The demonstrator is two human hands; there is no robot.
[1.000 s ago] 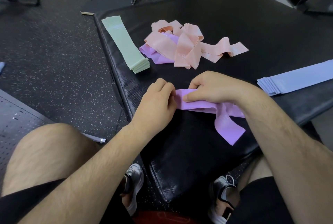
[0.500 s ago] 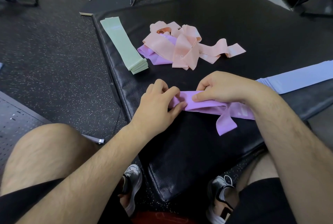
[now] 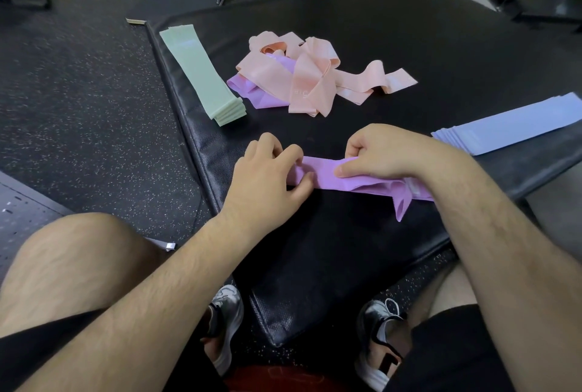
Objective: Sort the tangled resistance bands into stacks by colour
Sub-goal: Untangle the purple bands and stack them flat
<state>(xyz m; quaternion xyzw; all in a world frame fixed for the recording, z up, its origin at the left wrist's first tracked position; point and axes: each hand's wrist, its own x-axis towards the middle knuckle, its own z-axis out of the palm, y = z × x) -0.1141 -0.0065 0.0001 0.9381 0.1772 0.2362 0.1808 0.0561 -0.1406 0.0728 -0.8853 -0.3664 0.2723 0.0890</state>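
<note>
Your right hand [image 3: 378, 152] has its grip closed on one purple band [image 3: 324, 176], thumb pressed flat on top and fingers curled over its far edge. Your left hand [image 3: 267, 183] pinches the same band's left end, fingers bent round it. The band lies flat between your two hands on the black padded worktop [image 3: 346, 250]. Its other end passes under your right wrist, where a loose fold hangs toward 5 o'clock.

At 12 o'clock from your hands sits one tangle: pink bands [image 3: 315, 76], too knotted to count, with one more purple piece [image 3: 261, 95] showing under their left side. At 10 o'clock, near the worktop's left edge, lies one green stack [image 3: 201, 76], several layers deep at its near end. At 2 o'clock, apart from your right forearm, lies one blue stack [image 3: 504, 127], also several layers. That makes two sorted stacks, one tangle and one band in your hands.

At 6 o'clock your two shoes, one [image 3: 226, 322] and the other [image 3: 381, 338], stand on the speckled floor [image 3: 94, 108].
</note>
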